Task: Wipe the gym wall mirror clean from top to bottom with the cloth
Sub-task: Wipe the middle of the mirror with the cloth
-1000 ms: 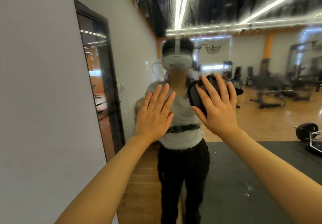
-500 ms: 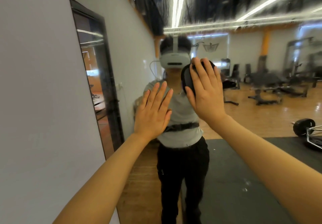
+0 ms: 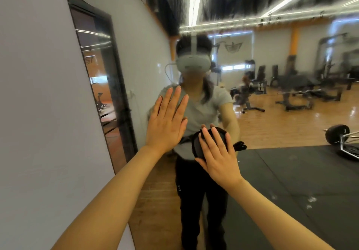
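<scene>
At the far left a plain white wall point(image 3: 38, 113) ends at the mirror's left edge, which runs slanting from top to bottom of the view. The mirror point(image 3: 272, 172) fills everything to the right of that edge and reaches past the top, right and bottom of the picture, so there is wide glass open above, below and to the right of the hands. The left hand point(image 3: 167, 125) lies flat on the glass near the left edge, fingers straight and spread, pointing up, holding nothing. Just to its right and lower, the right hand point(image 3: 217, 156) presses the dark cloth point(image 3: 198, 144) against the glass with straight fingers, also pointing up and tilted slightly left. The cloth is bunched into a rounded pad, showing past the fingertips and the thumb side; its long axis cannot be told. Reflected at the right edge is a barbell plate point(image 3: 337, 134) on the wooden floor beside a dark mat point(image 3: 291, 181). No readable writing shows.
</scene>
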